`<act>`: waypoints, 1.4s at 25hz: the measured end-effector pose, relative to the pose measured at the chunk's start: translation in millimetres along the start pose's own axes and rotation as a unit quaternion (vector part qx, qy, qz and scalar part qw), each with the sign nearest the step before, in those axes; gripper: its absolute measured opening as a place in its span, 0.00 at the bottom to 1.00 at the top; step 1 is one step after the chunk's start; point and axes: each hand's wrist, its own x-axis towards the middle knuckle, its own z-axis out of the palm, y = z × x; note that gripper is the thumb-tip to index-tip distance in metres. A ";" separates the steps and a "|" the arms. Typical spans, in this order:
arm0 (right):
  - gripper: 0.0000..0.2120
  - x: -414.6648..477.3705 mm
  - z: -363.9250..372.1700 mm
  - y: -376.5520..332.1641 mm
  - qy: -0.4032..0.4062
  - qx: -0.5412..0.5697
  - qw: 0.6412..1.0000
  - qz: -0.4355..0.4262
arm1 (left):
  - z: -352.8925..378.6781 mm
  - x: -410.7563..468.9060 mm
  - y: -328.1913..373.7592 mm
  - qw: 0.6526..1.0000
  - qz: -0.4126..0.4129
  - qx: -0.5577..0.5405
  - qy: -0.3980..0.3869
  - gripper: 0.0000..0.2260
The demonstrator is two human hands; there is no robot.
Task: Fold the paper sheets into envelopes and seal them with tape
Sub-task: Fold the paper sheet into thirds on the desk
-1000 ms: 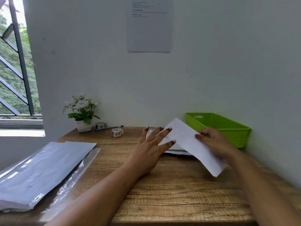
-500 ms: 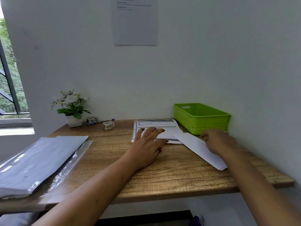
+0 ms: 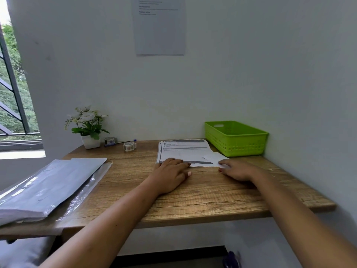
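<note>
Although one folded sheet lies on the counter, nothing shows a finished envelope. It is a plain white piece, flat, its far end over the right near corner of a printed sheet and its near end under the right grip. That grip is spread, fingers laid flat on the paper, pressing and not pinching. The left grip is likewise wide, its fingertips resting on the near edge of the printed sheet, holding nothing.

No tape can be seen on the folded sheet. One tape roll stands at the back of the counter and a second roll sits beside the plant, both well apart from either grip, so sealing looks not yet begun. The basket at the far right shows no paper in the part of its inside that is visible. A thick pack of sheets in clear wrap lies at the left.

I judge the job to be early: a first fold or two made on one sheet, with creasing, closing, taping, and most of the pack left to do.
</note>
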 end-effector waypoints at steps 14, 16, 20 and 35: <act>0.20 -3.1 7.6 -17.3 0.151 -0.052 0.987 -0.010 | -1.8 0.8 -2.1 0.999 0.002 0.007 0.038 0.22; 0.20 -7.0 7.5 -42.5 0.136 -0.006 0.990 -0.046 | -5.8 -4.6 -5.8 0.997 -0.023 0.002 0.074 0.22; 0.20 -15.6 19.2 -122.4 0.108 0.024 0.982 -0.151 | -27.1 -27.2 -30.7 0.973 -0.142 -0.091 0.159 0.21; 0.19 -49.3 97.2 -349.5 -0.034 0.135 0.963 -0.231 | -69.0 -154.3 -218.6 0.849 -0.522 -0.063 0.044 0.42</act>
